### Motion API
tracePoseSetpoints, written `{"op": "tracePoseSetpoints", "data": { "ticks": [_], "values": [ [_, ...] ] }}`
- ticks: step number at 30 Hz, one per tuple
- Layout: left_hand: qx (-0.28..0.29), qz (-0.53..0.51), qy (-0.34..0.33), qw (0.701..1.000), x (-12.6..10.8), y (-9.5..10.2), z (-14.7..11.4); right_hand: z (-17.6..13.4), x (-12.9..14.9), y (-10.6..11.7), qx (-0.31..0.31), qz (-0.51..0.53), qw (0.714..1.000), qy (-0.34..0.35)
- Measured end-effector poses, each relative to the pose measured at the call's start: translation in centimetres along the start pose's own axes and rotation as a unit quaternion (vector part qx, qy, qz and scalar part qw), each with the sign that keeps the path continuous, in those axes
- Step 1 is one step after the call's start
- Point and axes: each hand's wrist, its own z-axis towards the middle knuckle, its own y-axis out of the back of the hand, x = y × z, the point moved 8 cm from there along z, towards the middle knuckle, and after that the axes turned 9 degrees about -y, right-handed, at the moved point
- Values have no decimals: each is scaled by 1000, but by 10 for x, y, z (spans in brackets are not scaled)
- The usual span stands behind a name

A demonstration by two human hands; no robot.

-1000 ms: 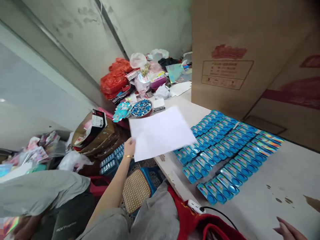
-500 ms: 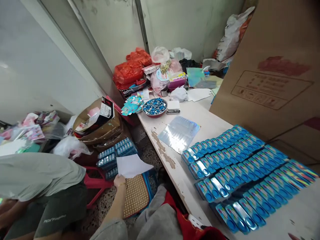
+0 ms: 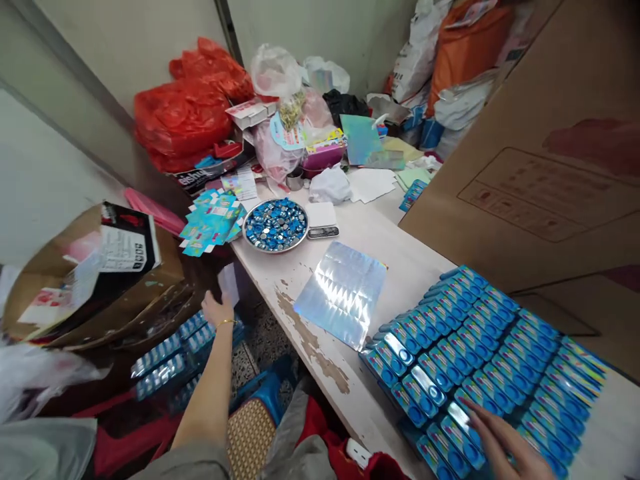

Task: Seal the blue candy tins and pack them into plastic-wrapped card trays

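Low at the left, my left hand [image 3: 219, 309] reaches out beside the table with its fingers closed on a white sheet of paper [image 3: 229, 283]. Most of the sheet is turned edge-on or hidden behind the fingers. At the lower right, my right hand [image 3: 510, 443] is stretched over the rows of small blue packs [image 3: 480, 340] on the table. Its fingers are extended and hold nothing I can see; whether the fingertips touch a pack I cannot tell. A shiny silver sheet [image 3: 345, 290] lies flat to the left of the packs.
A round dish [image 3: 277, 227] of small blue and silver pieces stands by flat turquoise cards [image 3: 213, 223]. Red bags [image 3: 183, 120] and clutter fill the back. A large carton [image 3: 545, 180] borders the right. Beside the table are an open carton [image 3: 90, 280] and a woven-top stool [image 3: 250, 433].
My left hand has moved forward from above the stool with the white sheet. My right hand has come into view over the blue packs. The camera has shifted forward and turned.
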Motion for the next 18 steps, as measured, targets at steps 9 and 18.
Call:
{"op": "tracePoseSetpoints", "data": {
  "ticks": [9, 18],
  "values": [
    [325, -3, -291, 900, -174, -236, -75, 15, 78, -57, 35, -49, 997, 49],
    [303, 141, -201, 921, -194, -294, -64, 11, 72, -80, 30, -47, 998, 17]
  ]
}}
